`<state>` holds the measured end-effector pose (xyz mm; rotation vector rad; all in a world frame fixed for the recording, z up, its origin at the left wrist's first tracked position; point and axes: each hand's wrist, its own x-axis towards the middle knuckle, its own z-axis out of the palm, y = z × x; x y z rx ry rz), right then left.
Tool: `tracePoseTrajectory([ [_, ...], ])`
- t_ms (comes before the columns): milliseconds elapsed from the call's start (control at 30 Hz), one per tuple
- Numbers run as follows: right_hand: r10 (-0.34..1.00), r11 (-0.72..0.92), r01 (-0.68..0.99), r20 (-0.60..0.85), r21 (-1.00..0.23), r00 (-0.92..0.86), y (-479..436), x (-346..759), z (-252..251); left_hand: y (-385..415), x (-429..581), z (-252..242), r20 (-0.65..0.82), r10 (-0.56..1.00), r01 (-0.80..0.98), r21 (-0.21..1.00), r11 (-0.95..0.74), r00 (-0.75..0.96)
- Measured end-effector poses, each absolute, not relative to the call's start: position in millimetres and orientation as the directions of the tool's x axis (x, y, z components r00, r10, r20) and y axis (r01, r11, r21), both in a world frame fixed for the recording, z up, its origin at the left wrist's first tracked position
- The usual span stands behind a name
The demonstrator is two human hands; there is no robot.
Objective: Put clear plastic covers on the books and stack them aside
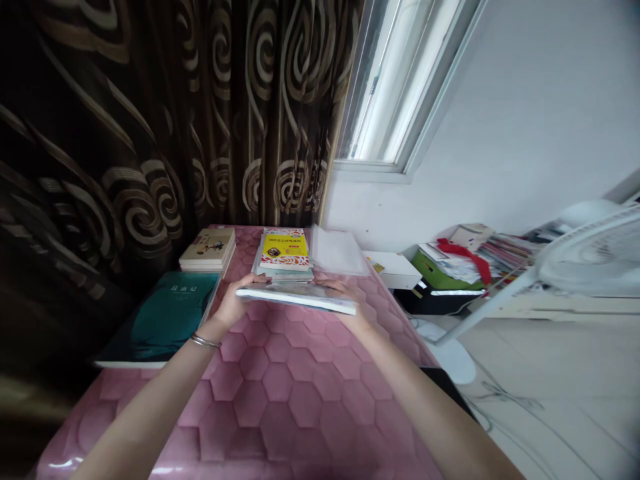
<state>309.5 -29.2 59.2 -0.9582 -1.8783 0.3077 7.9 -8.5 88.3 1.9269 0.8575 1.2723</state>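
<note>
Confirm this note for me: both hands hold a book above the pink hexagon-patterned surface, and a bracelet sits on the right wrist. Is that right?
Not quite: the head view shows the bracelet on the left wrist. The rest stands: the left hand and right hand hold a book above the pink hexagon-patterned surface.

From my remote feed, I saw a dark curtain (220, 120) with pale swirls hanging beside a bright window (395, 80). To its right ran a plain white wall (525, 100). A pink, hexagon-patterned table (290, 400) stood below; rightward, I made out a white fan (590, 247) on a pale tiled floor (590, 380). The left side lay in shadow.
</note>
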Motion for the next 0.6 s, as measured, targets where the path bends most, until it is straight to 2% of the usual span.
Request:
tracePoseTrajectory([
  [133, 0.776, 0.578, 0.555, 0.613, -0.598, -0.147, -27, 308, 55, -5, 7, 89, 0.453, 0.846, 0.234, 0.823, -0.518, 0.283],
  [267, 0.841, 0.378, 0.687, 0.541, -0.621, 0.026, -27, 300, 63, 4, 12, 91, 0.387, 0.902, 0.279, 0.859, -0.429, 0.194],
  [367, 0.936, 0.118, 0.776, 0.331, -0.620, 0.122, -28, 288, 64, 7, 24, 79, 0.199, 0.974, 0.383, 0.896, -0.226, 0.108],
  [433, 0.972, -0.016, 0.802, 0.178, -0.597, 0.151, -28, 280, 56, 4, 32, 63, 0.088, 0.994, 0.467, 0.877, -0.109, 0.067],
  [600, 0.980, -0.189, 0.837, -0.037, -0.514, 0.198, -38, 264, 20, -7, 38, 22, -0.078, 0.997, 0.681, 0.728, 0.070, -0.019],
])
